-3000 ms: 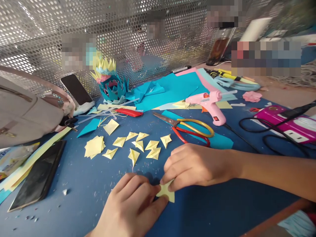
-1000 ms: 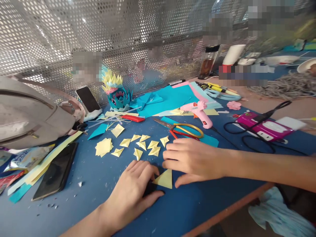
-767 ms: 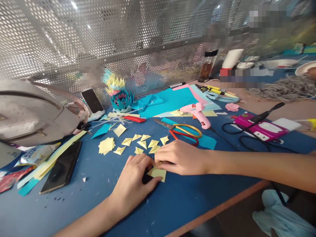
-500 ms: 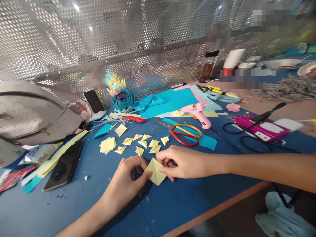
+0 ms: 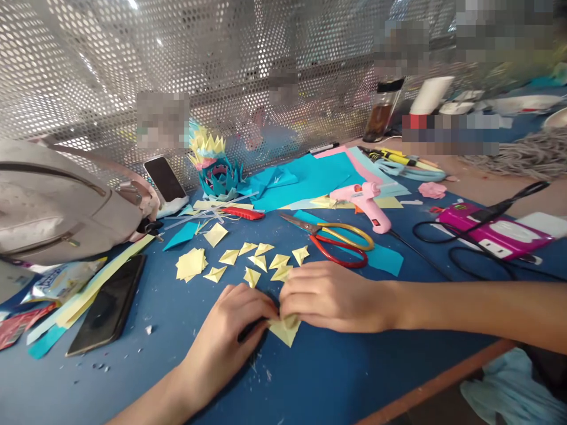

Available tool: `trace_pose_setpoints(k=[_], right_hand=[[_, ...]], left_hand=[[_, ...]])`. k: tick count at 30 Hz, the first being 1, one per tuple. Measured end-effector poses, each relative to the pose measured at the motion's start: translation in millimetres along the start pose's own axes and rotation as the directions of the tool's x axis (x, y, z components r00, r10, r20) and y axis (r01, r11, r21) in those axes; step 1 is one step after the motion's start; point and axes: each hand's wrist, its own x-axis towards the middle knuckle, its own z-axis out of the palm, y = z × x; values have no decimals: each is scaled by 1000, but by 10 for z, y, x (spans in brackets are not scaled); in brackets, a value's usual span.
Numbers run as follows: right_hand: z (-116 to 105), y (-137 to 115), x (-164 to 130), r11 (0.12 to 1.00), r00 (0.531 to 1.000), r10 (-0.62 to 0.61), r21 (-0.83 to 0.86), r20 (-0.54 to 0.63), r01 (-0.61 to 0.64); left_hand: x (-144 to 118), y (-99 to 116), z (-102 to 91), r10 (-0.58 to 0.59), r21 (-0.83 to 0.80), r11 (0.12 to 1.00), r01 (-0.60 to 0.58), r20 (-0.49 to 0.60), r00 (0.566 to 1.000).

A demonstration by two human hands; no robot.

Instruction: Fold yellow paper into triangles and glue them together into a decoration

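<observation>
Both my hands meet over a small yellow paper square (image 5: 286,332) near the front of the blue table. My left hand (image 5: 234,330) pinches its left side between thumb and fingers. From the right, my right hand (image 5: 328,295) grips the upper right part, and its fingers cover much of the sheet. The paper bends up at the middle; the fold itself is partly hidden. Just beyond my hands lie several small folded yellow paper pieces (image 5: 230,257). To their left sit a stack of flat yellow squares (image 5: 191,264) and one separate creased square (image 5: 216,235).
Scissors (image 5: 334,239), a pink glue gun (image 5: 365,203) and a red cutter (image 5: 243,212) lie behind the pieces. A purple power strip (image 5: 491,230) with cables is at right. At left are a phone (image 5: 110,307) and a bag (image 5: 66,200). A paper flower model (image 5: 217,168) stands behind.
The yellow square was lying nearly flat with its centre crease showing; now it is bent up under my fingers. My right hand has closed over its upper part. The view has shifted slightly.
</observation>
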Motion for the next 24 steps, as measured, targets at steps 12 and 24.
trace_pose_setpoints(k=[12,24], right_hand=[[49,68,-99,991,989,-126,-47,-78,123],[24,79,-77,993,990,-118,14,-74,120]], left_hand=[[-118,-178,86,356,231,915,-332,-69,932],[-77,-99,53,382,379,864,-331,-67,922]])
